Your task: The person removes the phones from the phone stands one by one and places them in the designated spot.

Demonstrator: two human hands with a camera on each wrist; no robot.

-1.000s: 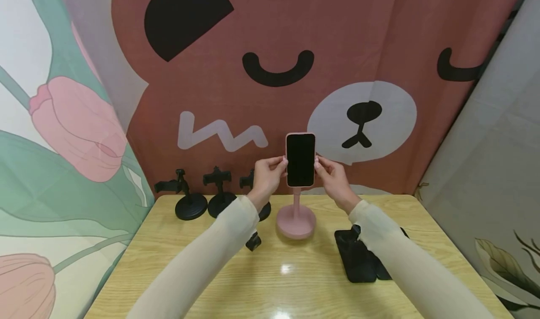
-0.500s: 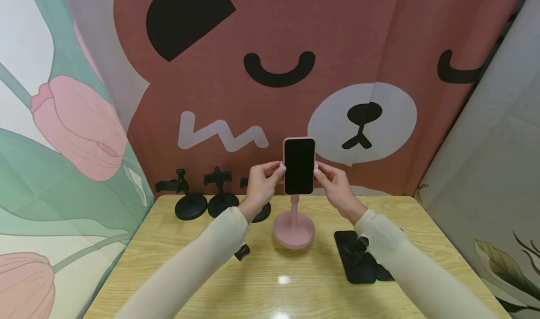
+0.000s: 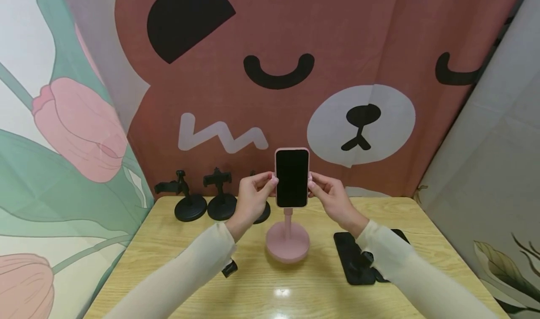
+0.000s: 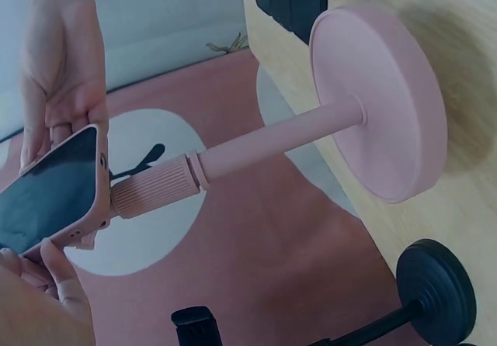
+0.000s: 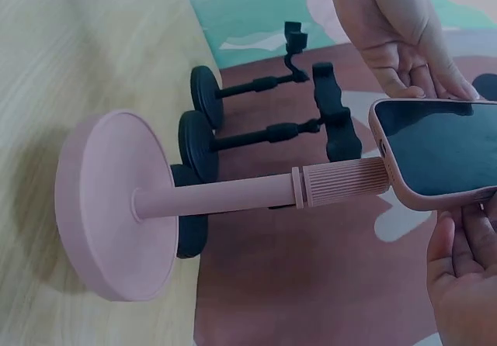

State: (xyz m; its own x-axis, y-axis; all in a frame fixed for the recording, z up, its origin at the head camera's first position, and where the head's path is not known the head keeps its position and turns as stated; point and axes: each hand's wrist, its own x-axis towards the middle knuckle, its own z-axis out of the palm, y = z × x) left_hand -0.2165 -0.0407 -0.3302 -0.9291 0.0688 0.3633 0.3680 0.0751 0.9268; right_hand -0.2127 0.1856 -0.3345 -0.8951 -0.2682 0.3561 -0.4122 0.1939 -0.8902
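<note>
A phone with a dark screen and pink case stands upright on top of a pink phone stand. My left hand pinches its left edge between thumb and fingers. On the opposite edge, my right hand pinches in the same way, at about equal height. The left wrist view shows the ribbed collar of the stand right under the phone. Below the collar, a plain pole runs down to the round dished base, which is close over the wooden table. The holder behind the phone is mostly hidden.
Black phone stands line the back left of the table, one partly behind my left hand. Flat black phone-like slabs lie at right, partly under my right sleeve. A small black piece shows beside my left sleeve.
Both hands, the phone and the pink stand have come nearer to me and slightly left. The grip on the phone's edges has stayed the same.
</note>
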